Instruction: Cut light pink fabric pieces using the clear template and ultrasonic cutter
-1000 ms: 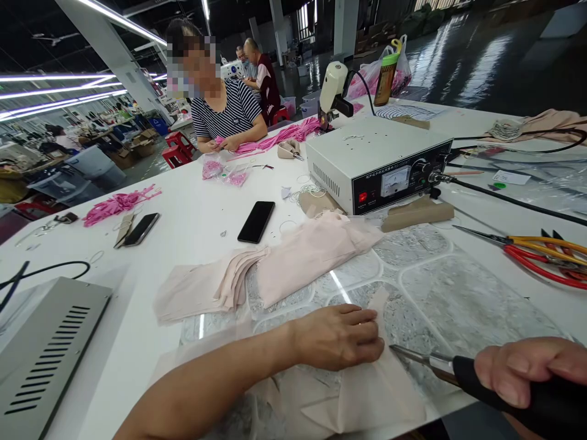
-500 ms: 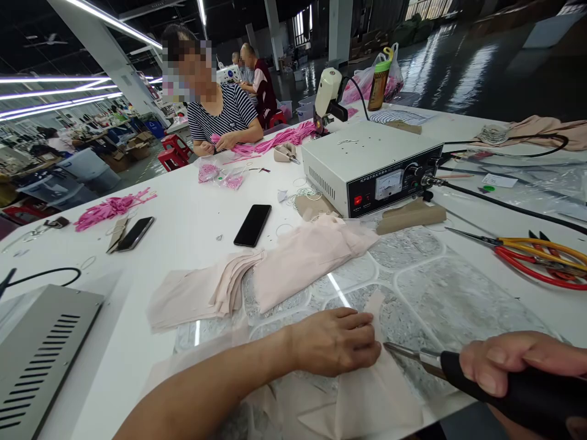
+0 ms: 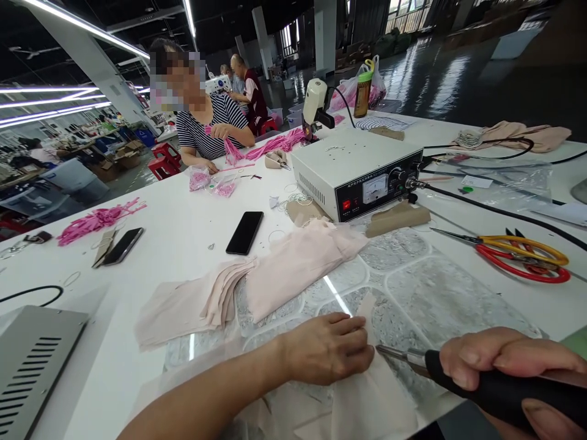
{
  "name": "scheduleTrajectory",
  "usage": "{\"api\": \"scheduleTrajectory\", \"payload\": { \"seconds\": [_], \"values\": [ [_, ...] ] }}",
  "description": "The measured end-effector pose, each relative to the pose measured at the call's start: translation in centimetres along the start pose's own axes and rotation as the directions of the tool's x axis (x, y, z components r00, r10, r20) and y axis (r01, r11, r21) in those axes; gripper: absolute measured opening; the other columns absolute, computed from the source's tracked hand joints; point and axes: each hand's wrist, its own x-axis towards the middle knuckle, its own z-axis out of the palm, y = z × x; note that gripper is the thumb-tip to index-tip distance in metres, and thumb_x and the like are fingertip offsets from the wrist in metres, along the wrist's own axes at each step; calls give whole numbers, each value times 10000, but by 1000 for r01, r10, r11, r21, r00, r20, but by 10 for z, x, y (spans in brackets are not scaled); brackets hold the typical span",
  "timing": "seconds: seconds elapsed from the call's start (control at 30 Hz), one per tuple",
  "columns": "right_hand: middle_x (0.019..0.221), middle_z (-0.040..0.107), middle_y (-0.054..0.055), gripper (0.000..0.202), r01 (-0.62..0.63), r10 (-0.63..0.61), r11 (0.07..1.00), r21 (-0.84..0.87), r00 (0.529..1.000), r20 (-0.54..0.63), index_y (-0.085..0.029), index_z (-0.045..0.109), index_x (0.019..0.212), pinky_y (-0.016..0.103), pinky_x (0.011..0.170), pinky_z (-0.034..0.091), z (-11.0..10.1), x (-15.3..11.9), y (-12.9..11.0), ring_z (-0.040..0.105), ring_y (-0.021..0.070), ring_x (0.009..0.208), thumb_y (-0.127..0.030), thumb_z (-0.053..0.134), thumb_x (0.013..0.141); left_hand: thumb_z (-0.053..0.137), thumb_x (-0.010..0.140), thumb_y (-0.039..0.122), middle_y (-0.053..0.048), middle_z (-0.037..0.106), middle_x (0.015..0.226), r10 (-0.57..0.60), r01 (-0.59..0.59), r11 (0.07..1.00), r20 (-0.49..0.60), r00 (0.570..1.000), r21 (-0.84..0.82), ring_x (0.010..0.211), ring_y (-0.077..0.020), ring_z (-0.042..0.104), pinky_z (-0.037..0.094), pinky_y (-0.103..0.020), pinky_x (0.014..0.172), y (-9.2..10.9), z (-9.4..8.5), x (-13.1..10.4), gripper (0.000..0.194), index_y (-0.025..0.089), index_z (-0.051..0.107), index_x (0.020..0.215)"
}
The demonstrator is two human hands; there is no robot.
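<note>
My left hand (image 3: 328,348) presses down on a pale pink fabric piece (image 3: 373,391), its fingers curled and close together. A narrow end of that fabric sticks out beyond my fingers. In my right hand (image 3: 499,360) is a black-handled ultrasonic cutter (image 3: 458,382), gripped from the right side. Its pointed metal tip meets the fabric's edge just beside my left fingertips. Under the work lies a grey stone-patterned sheet (image 3: 452,293). A stack of pale pink fabric pieces (image 3: 298,263) rests on it beyond my left hand, with a fanned pile (image 3: 192,299) to the left.
Behind the fabric stands a control box (image 3: 358,168) with a cable (image 3: 495,205) running right. Orange- and red-handled tools (image 3: 523,253) lie at right, a black phone (image 3: 245,232) at centre. A vented metal case (image 3: 41,366) stands at left. Across the table, a person (image 3: 213,122) handles pink strips.
The view has shifted slightly, so most things sit further left. Both my hands and the cutter keep nearly the same place on the fabric. The person opposite has raised one hand with pink strips.
</note>
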Motion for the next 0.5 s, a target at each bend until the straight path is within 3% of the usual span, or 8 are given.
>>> {"api": "scheduleTrajectory", "payload": {
  "seconds": [0.2,0.37,0.5],
  "values": [
    [728,519,38,334,-29,30,999,-35,999,20,-349,559,804,467,457,494,3,15,-8,553,292,611,-501,746,572,420,987,178,-108,638,1027,2,-2,1000,31,1000,8,1164,-242,562,479,-329,930,0,0,1,195,105,583,1068],
    [710,506,39,214,29,-29,999,-22,999,25,-336,579,873,436,415,474,15,16,-16,514,256,546,-408,666,692,418,983,166,-106,639,1007,0,0,1000,28,1000,4,1153,-242,567,487,-321,911,0,-1,1,197,100,589,1053],
    [772,514,49,149,21,-21,1000,6,998,66,-302,565,948,461,476,498,27,11,-24,505,240,573,-324,553,800,420,980,160,-97,643,1002,-4,5,1000,10,1000,-2,1141,-244,572,479,-322,921,0,-1,1,201,96,599,1046]
  ]
}}
